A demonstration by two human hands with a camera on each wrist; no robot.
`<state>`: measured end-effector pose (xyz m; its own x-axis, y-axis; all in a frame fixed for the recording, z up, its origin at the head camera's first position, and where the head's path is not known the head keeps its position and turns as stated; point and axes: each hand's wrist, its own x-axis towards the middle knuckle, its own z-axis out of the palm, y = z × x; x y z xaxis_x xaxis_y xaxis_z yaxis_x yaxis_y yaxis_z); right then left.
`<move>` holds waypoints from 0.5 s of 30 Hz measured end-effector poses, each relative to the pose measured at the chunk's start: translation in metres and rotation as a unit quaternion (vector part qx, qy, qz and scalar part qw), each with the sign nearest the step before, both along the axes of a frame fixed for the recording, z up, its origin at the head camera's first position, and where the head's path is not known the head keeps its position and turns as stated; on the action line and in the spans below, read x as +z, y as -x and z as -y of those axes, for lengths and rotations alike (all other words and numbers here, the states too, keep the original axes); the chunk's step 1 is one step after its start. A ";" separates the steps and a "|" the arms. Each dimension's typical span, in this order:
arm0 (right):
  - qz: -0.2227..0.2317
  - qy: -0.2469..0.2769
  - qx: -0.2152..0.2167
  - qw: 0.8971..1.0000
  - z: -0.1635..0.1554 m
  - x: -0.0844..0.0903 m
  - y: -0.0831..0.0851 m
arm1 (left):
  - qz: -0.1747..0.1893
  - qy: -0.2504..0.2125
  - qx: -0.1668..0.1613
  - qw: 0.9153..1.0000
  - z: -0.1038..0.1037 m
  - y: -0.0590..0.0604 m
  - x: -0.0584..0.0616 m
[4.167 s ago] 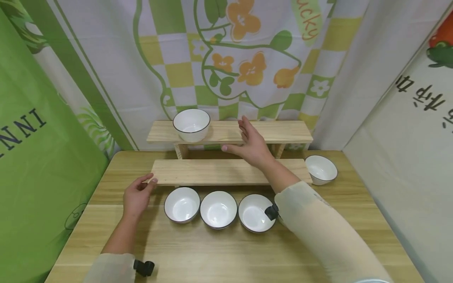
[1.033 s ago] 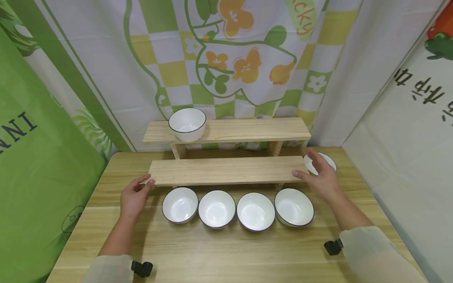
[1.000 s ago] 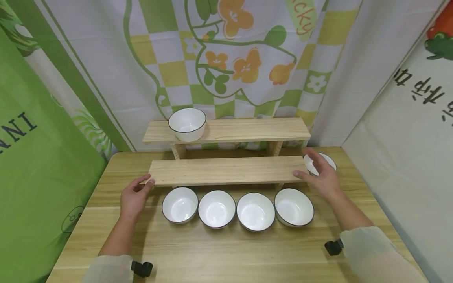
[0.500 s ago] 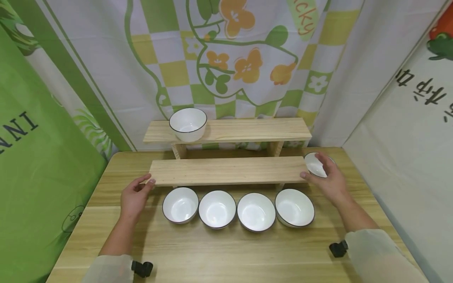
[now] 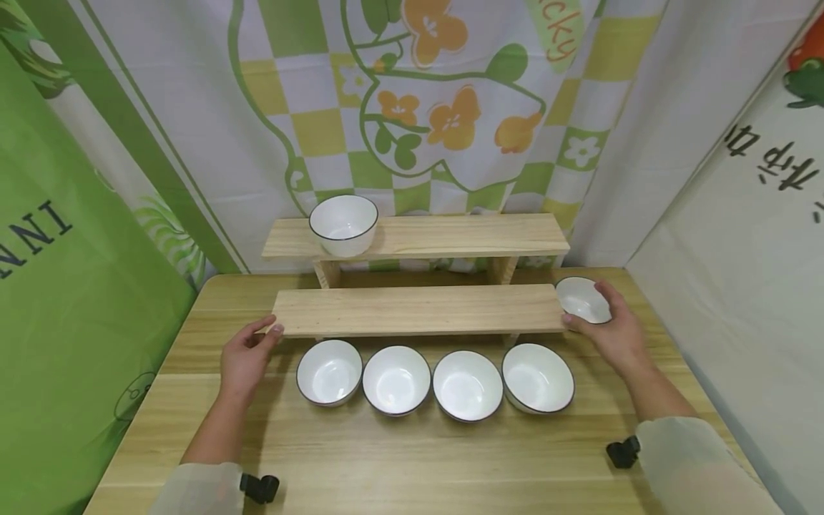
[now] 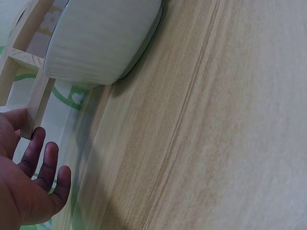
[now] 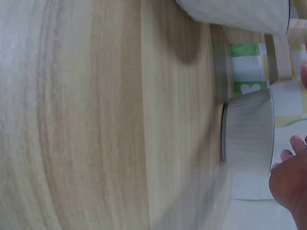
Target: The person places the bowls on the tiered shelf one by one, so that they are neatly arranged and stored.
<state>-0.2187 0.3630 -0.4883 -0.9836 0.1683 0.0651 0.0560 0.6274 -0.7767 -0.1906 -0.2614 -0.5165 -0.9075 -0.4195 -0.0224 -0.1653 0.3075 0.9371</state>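
One bowl sits upright on the stand, toward the left end of its upper board point(image 5: 463, 237); call that the upper bowl point(image 5: 344, 227). That much looks done. The other five are down on the counter point(image 5: 412, 472). Four of these, the front bowls point(image 5: 396, 380), stand upright in a row just in front of the lower board point(image 5: 412, 311), side by side. The fifth, the right-hand bowl point(image 5: 582, 299), stands upright on the counter just beyond that board's right end.

The left hand point(image 5: 246, 361) has a narrow grip, with thumb and finger pinching the left end of the lower board. The right hand point(image 5: 619, 335) has a wide grip, thumb and fingers spread at the board's right end and above the right-hand bowl's rim (whether it touches the bowl, I cannot tell), and nothing visible is held between them.

Both boards lie roughly level, so the stand itself seems set up, though the hands at the lower board suggest its placing is what is being dealt with now. Judged by the layout, the work looks nearer its start than its end; whether the five lower bowls belong where they are, the pictures do not settle.
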 end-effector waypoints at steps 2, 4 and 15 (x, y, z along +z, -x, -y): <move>-0.003 -0.007 -0.008 1.000 -0.002 -0.001 0.001 | 0.000 0.000 0.000 1.000 0.000 0.000 0.000; -0.006 -0.013 -0.013 1.000 -0.005 -0.003 0.002 | 0.001 -0.001 0.000 1.000 0.000 0.001 -0.001; -0.008 -0.024 -0.031 0.999 -0.015 -0.013 0.004 | -0.001 -0.008 -0.004 1.000 0.001 0.000 -0.002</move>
